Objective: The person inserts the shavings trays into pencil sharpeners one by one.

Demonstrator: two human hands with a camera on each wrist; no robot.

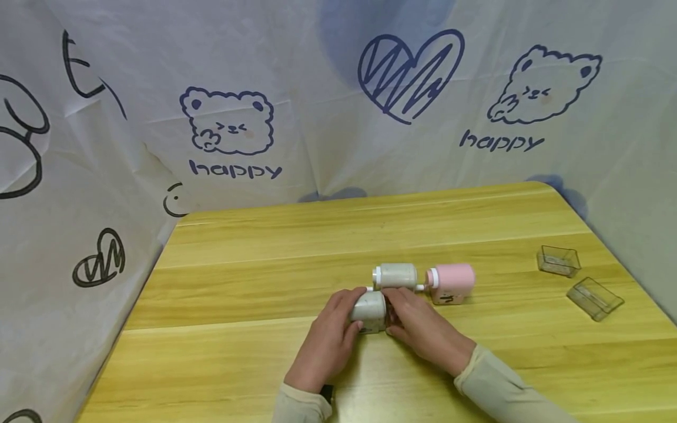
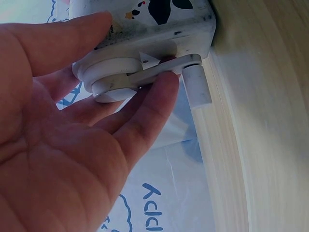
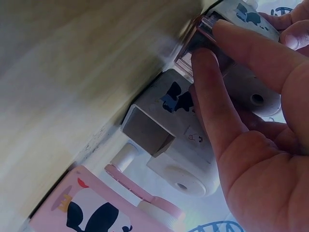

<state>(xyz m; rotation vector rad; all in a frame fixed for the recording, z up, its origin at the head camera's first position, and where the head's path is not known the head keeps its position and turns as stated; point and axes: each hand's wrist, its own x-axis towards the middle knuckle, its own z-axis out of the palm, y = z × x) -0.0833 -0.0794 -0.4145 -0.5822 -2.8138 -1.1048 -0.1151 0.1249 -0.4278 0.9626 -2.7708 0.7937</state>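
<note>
A white pencil sharpener (image 1: 370, 311) with a hand crank lies on the table between the hands. My left hand (image 1: 333, 329) grips it, thumb on the printed side. In the left wrist view, its fingers curl by the crank arm (image 2: 164, 70). At the sharpener's other end, my right hand (image 1: 428, 332) pinches a clear shavings tray (image 3: 186, 60) at the opening there. Just behind lies a second white sharpener (image 1: 396, 276), its tray slot open in the right wrist view. Right of that is a pink sharpener (image 1: 455, 282) with a white-tipped crank.
Two clear shavings trays (image 1: 557, 261) lie apart at the table's right side. The wooden table (image 1: 238, 352) meets a printed cloth (image 1: 317, 129) at the back, and the cloth also hangs on both sides.
</note>
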